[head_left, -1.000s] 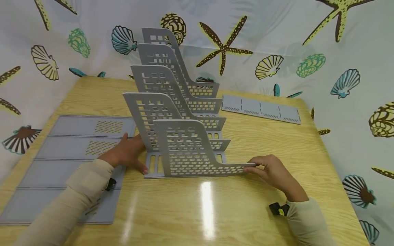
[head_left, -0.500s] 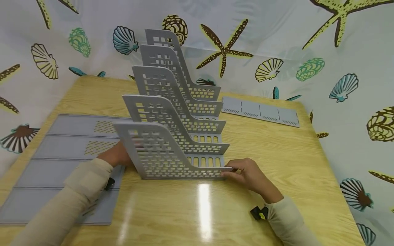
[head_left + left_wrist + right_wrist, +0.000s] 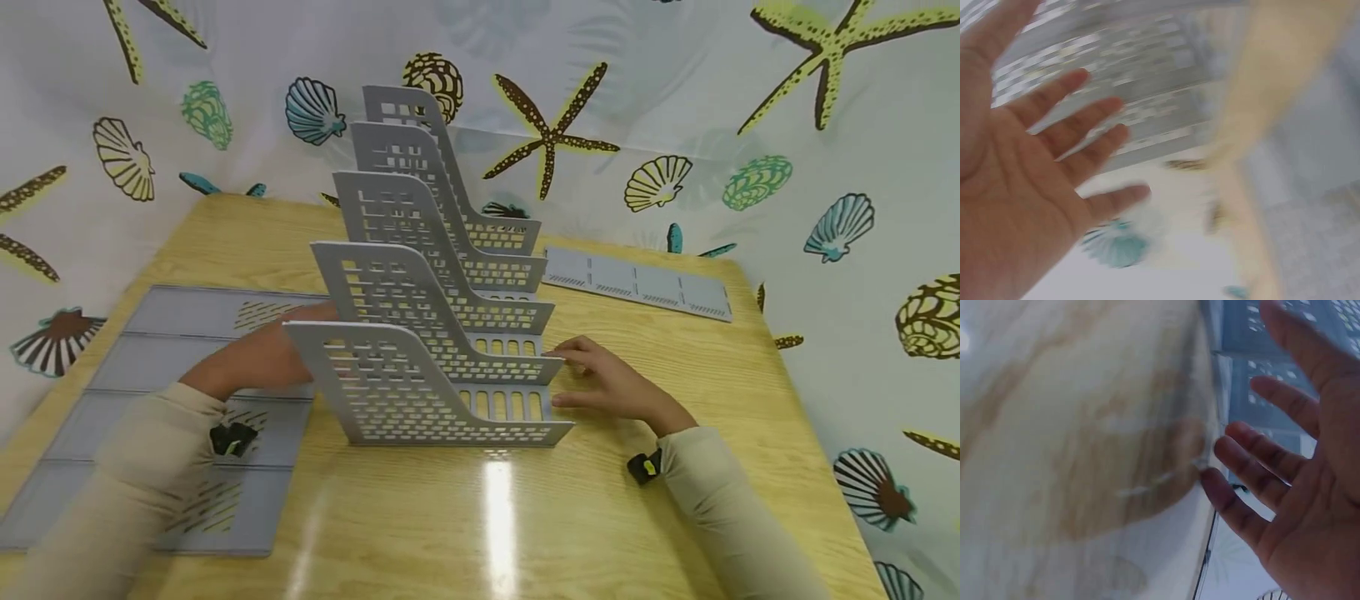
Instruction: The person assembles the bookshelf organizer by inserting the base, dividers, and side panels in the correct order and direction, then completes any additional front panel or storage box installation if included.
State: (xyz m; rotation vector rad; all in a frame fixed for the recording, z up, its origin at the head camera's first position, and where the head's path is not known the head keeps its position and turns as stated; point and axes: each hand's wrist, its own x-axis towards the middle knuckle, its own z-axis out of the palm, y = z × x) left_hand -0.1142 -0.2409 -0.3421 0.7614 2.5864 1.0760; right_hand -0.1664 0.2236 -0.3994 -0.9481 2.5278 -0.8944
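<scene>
A grey file rack [image 3: 408, 400] with several upright perforated dividers, one behind another, stands on the table. Its front divider leans slightly to the left, and its slotted base shows at the right between dividers. My left hand [image 3: 270, 354] is beside the rack's left side, blurred, its fingertips partly hidden behind the front divider. In the left wrist view, that hand [image 3: 1022, 169] has its fingers spread and holds nothing. My right hand [image 3: 618, 387] is at the rack's right edge; whether it touches is unclear. The right wrist view shows its fingers [image 3: 1235, 503] extended and apart, with nothing held.
A large grey flat panel [image 3: 97, 417] with fold lines and slits lies at the left, under my left forearm. A narrower grey panel [image 3: 637, 283] lies at the back right. The wooden table [image 3: 420, 517] meets a shell-printed cloth [image 3: 247, 50] behind.
The front divider has shifted left into line with the others. My right hand has let go of its front corner and moved back along the rack. My left hand has drawn away leftward.
</scene>
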